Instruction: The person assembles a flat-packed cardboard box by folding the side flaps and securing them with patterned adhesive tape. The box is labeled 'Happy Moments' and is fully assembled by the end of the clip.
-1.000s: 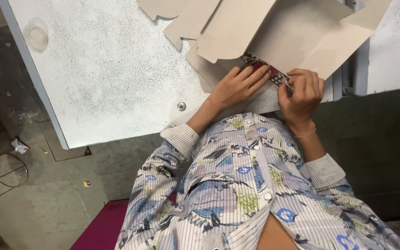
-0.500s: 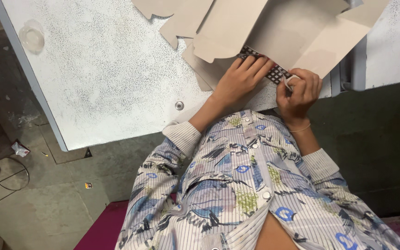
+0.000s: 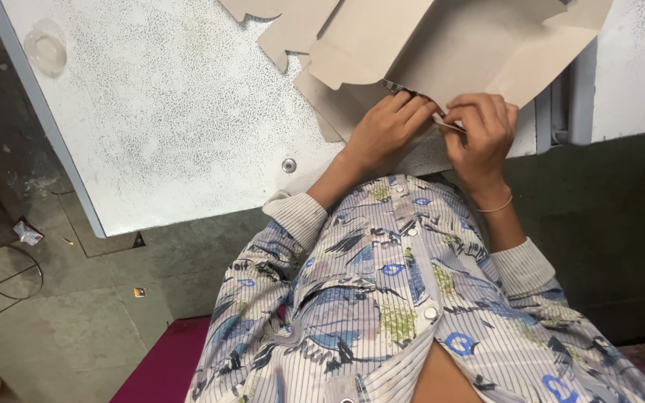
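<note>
Lately, dark patterned strip (image 3: pixel 404 91): more exposed a moment earlier, now mostly tucked under the flat cardboard blank (image 3: pixel 449 45) at the surface's (image 3: pixel 188 112) near edge. Left hand (image 3: pixel 386 130) pressed it flat; right hand (image 3: pixel 483 127) pinched its end, suggesting insertion nearly finished.

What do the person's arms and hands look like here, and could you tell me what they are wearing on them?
Both arms are in long sleeves of a pale striped shirt with blue, green and dark leaf-like prints, ending in plain ribbed striped cuffs pushed back from the wrists. The left hand is bare, with no ring or band visible. The right hand is bare too, with a thin gold-coloured bangle on its wrist.
</note>
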